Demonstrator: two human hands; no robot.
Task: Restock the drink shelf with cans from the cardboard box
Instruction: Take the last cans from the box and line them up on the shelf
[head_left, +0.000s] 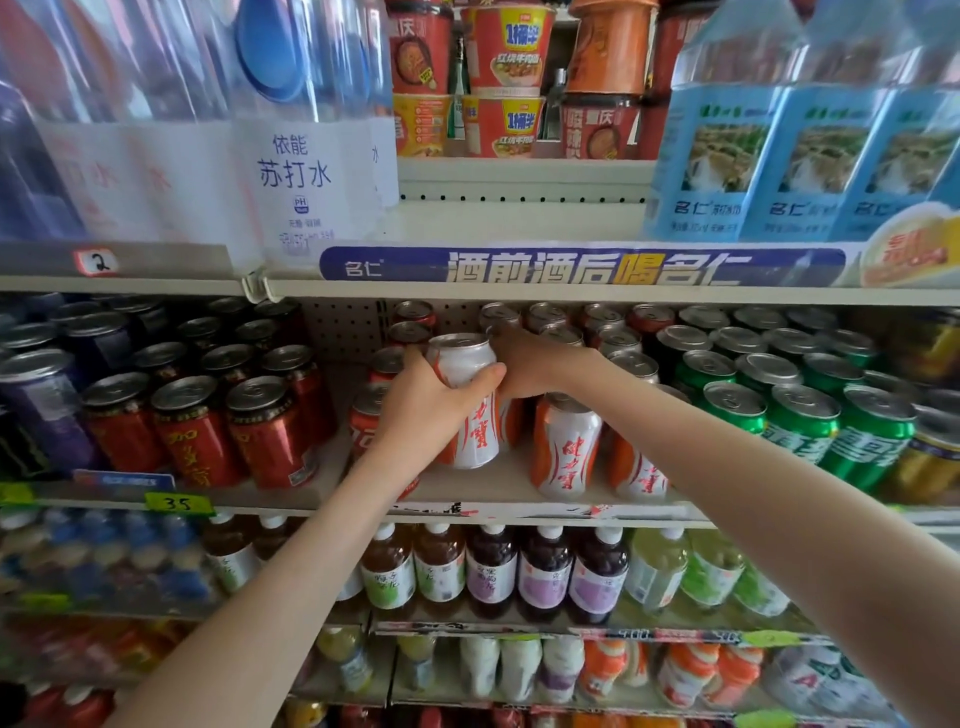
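1. Can (466, 361), white and orange, stands in a gap of the drink shelf (498, 486), left of the matching cans (567, 447); whether it is already resting cannot be told
2. Step in hand: placing; the cardboard box is not in view
3. Left hand (423, 410) clamps thumb and fingers round the can, forearm raised
4. Right hand (537, 366) reaches behind it among the rear cans; its finger state cannot be told
5. Next move, as judged: set the can down level, then release it without knocking its neighbours

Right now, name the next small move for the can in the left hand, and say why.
Probably set the white-and-orange can down upright in the front gap: the left hand grips it beside a matching front can, with bare shelf beneath.
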